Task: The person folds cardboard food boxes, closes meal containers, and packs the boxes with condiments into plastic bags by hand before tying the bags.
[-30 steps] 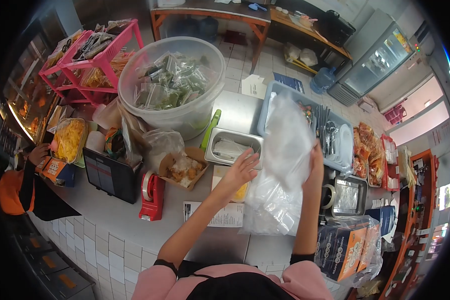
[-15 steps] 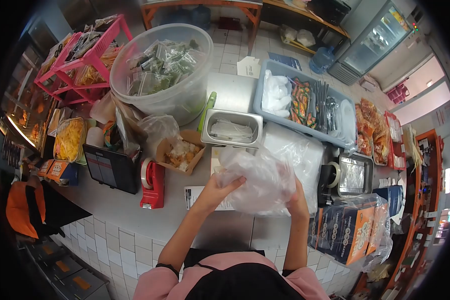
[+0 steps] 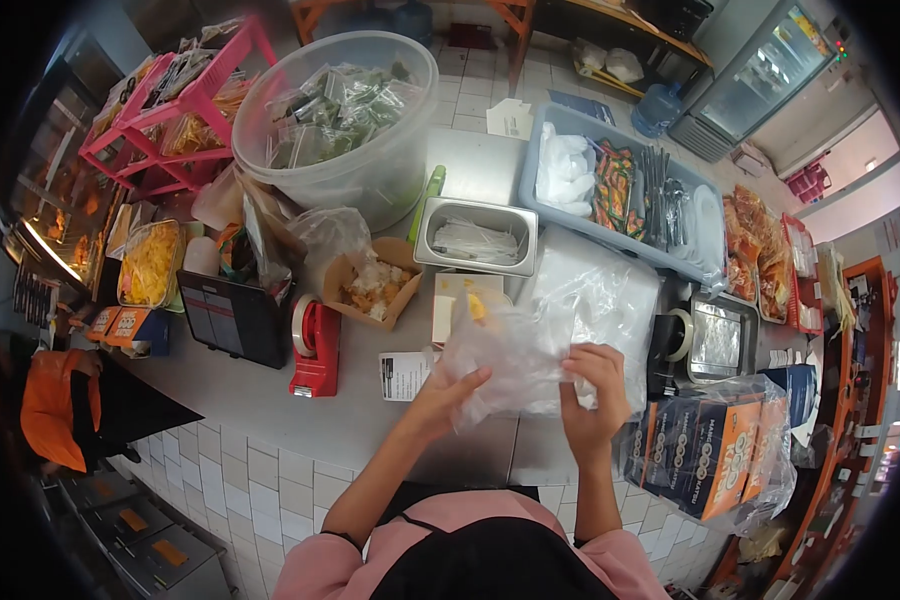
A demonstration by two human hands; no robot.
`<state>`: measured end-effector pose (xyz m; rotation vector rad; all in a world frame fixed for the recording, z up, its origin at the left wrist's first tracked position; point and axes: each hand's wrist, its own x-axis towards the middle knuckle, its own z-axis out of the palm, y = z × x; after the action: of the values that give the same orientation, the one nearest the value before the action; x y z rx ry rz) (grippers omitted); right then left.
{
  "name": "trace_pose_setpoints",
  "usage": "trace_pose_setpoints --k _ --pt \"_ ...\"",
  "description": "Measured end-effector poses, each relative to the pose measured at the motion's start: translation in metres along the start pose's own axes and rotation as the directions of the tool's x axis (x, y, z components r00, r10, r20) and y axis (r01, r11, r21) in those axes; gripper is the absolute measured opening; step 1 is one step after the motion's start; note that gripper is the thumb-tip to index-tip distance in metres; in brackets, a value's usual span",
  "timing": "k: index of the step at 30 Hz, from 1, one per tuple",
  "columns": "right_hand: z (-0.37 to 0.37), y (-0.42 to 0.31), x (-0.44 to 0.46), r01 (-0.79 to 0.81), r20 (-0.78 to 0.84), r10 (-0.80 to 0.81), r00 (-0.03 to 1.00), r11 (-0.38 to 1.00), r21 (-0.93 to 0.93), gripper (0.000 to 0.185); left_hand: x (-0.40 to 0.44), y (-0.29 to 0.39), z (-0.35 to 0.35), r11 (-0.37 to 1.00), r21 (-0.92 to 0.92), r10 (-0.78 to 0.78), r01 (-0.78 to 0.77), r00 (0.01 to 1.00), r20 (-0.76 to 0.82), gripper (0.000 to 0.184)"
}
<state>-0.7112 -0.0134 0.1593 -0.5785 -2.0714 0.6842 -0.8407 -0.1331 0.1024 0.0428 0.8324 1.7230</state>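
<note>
A clear plastic bag (image 3: 500, 355) hangs crumpled between my two hands above the steel counter. My left hand (image 3: 448, 398) is closed round its left side, thumb on top. The fingers and thumb of my right hand (image 3: 597, 385) pinch its right edge. Just behind the bag, a small white and yellow box (image 3: 455, 300) is partly covered. A flat stack of clear plastic bags (image 3: 600, 290) lies beyond my right hand. To the left, an open brown paper food box (image 3: 372, 285) holds rice and fried pieces.
A red tape dispenser (image 3: 314, 355) and a black tablet (image 3: 232, 325) stand left. Behind are a steel tray of small packets (image 3: 475, 235), a big clear tub (image 3: 335, 110) and a blue crate (image 3: 625, 235). Bagged printed boxes (image 3: 705, 450) sit right. Another person's orange sleeve (image 3: 55, 410) shows far left.
The bag has gone from bunched and puffed to lower and more stretched out. My right hand has shifted from its side to pinching its edge. The view has tilted slightly.
</note>
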Motion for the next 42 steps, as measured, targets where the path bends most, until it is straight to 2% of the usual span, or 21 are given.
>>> trace_pose_setpoints --k 2,4,7,9,12,16,19,21,22,23,24,25,26,28,29,31,32,33,36,38,42 --pt "0.003 -0.005 -0.005 0.162 0.005 -0.162 0.987 0.984 -0.075 0.033 -0.002 -0.009 -0.009 0.999 0.044 -0.017 0.019 0.998 -0.054 0.053" --pt "0.002 -0.005 -0.009 0.179 -0.014 -0.181 0.983 0.981 -0.074 0.034 -0.004 -0.016 -0.015 0.995 0.085 -0.033 0.042 0.994 -0.105 0.052" --pt "-0.003 -0.003 -0.011 0.205 -0.075 -0.208 0.975 0.977 -0.054 0.035 -0.005 -0.018 -0.016 0.984 0.170 0.079 -0.056 0.989 -0.126 0.051" --pt "-0.007 -0.001 -0.012 0.307 0.007 -0.307 0.952 0.950 -0.052 0.033 -0.004 -0.016 -0.009 0.988 0.048 0.155 -0.150 0.981 -0.114 0.051" --pt "0.000 0.000 -0.015 0.352 0.028 -0.354 0.935 0.934 0.051 0.031 -0.006 -0.019 -0.020 0.971 0.082 0.225 -0.223 0.974 -0.022 0.052" --pt "0.005 -0.004 -0.020 0.386 0.070 -0.392 0.917 0.918 0.093 0.027 -0.011 -0.021 -0.035 0.977 0.159 0.146 -0.138 0.989 -0.038 0.054" --pt "0.010 -0.005 -0.024 0.391 0.106 -0.411 0.906 0.905 0.165 0.027 -0.004 -0.024 -0.045 0.994 0.104 0.016 -0.021 0.999 0.042 0.047" --pt "0.018 -0.007 -0.023 0.379 0.139 -0.407 0.903 0.906 0.190 0.026 -0.016 0.000 -0.002 0.945 -0.247 0.278 -0.213 0.923 0.267 0.048" --pt "0.024 -0.009 -0.017 0.249 0.259 -0.311 0.914 0.937 0.244 0.028 -0.013 0.001 -0.003 0.946 -0.249 0.274 -0.207 0.922 0.275 0.048" --pt "0.029 -0.010 -0.011 0.112 0.379 -0.216 0.900 0.954 0.278 0.031 -0.011 0.002 -0.006 0.928 0.098 0.327 -0.361 0.911 0.253 0.049" --pt "0.032 -0.010 -0.002 0.115 0.375 -0.213 0.902 0.957 0.267 0.031 -0.009 0.002 -0.008 0.776 0.432 0.385 -0.460 0.888 0.252 0.050" --pt "0.036 -0.010 0.009 -0.003 0.544 -0.187 0.818 0.944 0.329 0.033 -0.017 0.006 -0.003 0.923 0.309 0.239 -0.230 0.971 0.008 0.044" --pt "0.039 -0.007 0.021 -0.132 0.692 -0.176 0.700 0.921 0.367 0.036 -0.017 -0.001 -0.012 0.923 0.307 0.238 -0.232 0.971 0.018 0.044" --pt "0.032 0.018 0.059 -0.208 0.800 -0.272 0.534 0.875 0.437 0.041 -0.011 -0.011 -0.038 0.979 0.135 0.184 -0.151 0.942 -0.282 0.042" --pt "0.029 0.031 0.081 -0.298 0.791 -0.088 0.605 0.896 0.328 0.036 -0.014 0.004 -0.028 0.980 0.185 0.126 -0.067 0.936 -0.329 0.039" --pt "0.049 0.093 0.122 -0.209 0.430 0.093 0.898 0.950 0.231 0.015 -0.013 0.007 -0.033 0.985 0.134 0.144 -0.106 0.936 -0.321 0.039" --pt "0.068 0.139 0.139 -0.278 0.232 0.250 0.940 0.956 0.094 0.014 -0.013 0.008 -0.035 0.987 0.080 0.159 -0.140 0.934 -0.320 0.040" --pt "0.084 0.174 0.153 -0.305 0.106 0.293 0.950 0.944 0.124 0.018 -0.013 0.009 -0.038 0.987 0.081 0.161 -0.142 0.935 -0.316 0.040" --pt "0.140 0.269 0.168 -0.300 0.194 0.348 0.917 0.923 -0.240 0.036 -0.006 0.012 -0.042 0.989 0.020 0.145 -0.145 0.945 -0.293 0.040" --pt "0.172 0.287 0.167 -0.149 0.146 0.221 0.964 0.907 -0.393 0.033 -0.005 0.011 -0.043 0.986 0.073 0.166 -0.150 0.909 -0.382 0.041" --pt "0.181 0.293 0.168 -0.156 0.094 0.207 0.974 0.909 -0.386 0.026 -0.001 0.014 -0.049 0.989 0.113 0.137 -0.095 0.878 -0.459 0.043"
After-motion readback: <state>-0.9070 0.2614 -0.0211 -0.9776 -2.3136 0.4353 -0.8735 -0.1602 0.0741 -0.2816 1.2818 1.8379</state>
